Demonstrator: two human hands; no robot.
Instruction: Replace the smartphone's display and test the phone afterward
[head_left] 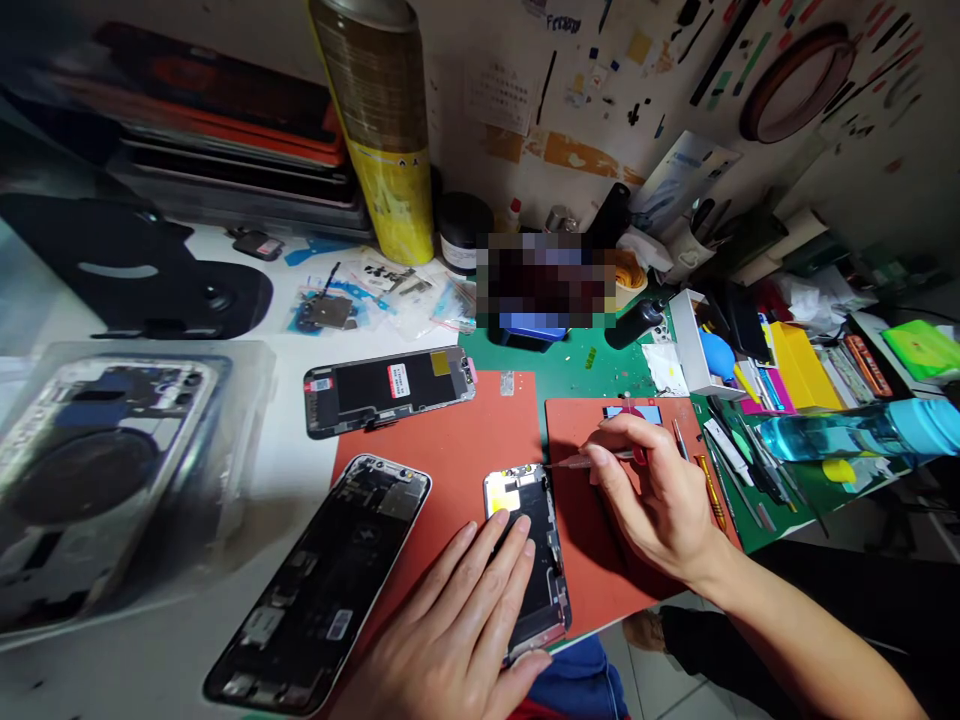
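My left hand [472, 600] lies flat, fingers stretched, over the back of a phone screen assembly [536, 590]. That screen rests on the orange mat [435, 440], its top end with small parts and a yellow patch showing. My right hand [660, 500] pinches a thin screwdriver [581, 462] with a red part near the fingers. Its fine tip is at the screen's top right corner; whether it touches cannot be made out. An opened phone housing [322, 590] lies left of my left hand. Farther back is a second phone screen [390, 390], back side up, with a red and white label.
A plastic tray [247, 480] holding a phone housing stands at the left. Behind are a yellow spray can [405, 200], a black-lidded jar [463, 235] and small bags of parts. At the right lie several hand tools [750, 460] and a blue bottle [847, 432].
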